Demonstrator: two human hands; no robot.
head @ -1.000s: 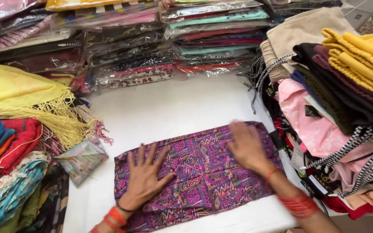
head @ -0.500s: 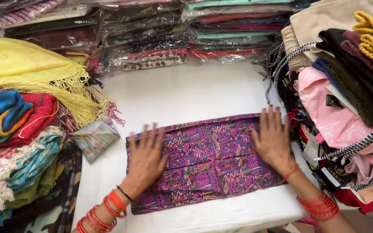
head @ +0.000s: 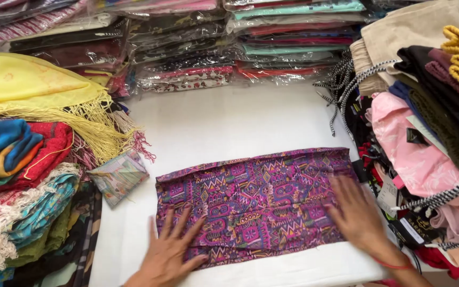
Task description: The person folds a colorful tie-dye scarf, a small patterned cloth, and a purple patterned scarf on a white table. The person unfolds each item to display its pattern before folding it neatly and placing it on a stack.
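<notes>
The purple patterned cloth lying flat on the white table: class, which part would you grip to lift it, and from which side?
Probably the near corners. The purple patterned cloth lies flat, a long rectangle, with the left hand and right hand flat on its near ends. Pinching each end's edge from the near side seems easiest; stacks crowd both sides.

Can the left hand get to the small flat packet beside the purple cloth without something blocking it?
Probably yes. The left hand lies flat on the purple cloth, and the small packet lies just up and to its left on bare white table, with nothing between them.

purple geometric-patterned cloth (head: 256,202), yellow fringed shawl (head: 33,90)
</notes>
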